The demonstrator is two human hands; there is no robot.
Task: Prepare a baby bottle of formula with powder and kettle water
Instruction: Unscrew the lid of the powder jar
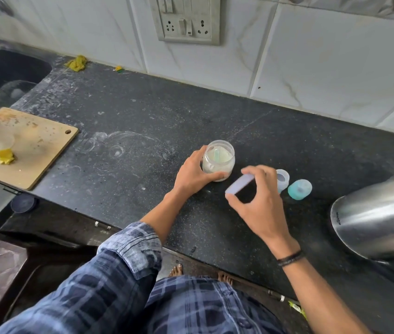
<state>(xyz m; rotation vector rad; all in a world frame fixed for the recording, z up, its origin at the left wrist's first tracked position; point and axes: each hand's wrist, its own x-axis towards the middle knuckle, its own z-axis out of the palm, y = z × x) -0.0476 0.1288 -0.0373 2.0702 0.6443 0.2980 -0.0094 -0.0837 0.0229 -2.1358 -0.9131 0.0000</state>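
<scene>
My left hand (194,173) wrapped around the clear open plastic jar of white powder (218,160) on the black speckled counter (142,121), my right hand (255,201) pinching its pale lavender lid (239,183) just beside

Single head-worn camera looks steeply down and forward over a dark counter (142,121), near the wall

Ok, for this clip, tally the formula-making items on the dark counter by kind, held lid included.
Powder jar, open, steadied by the left hand: 1
Lid, in the right hand: 1
Bottle parts, one clear, one teal: 2
Steel kettle: 1
Total: 5
</scene>
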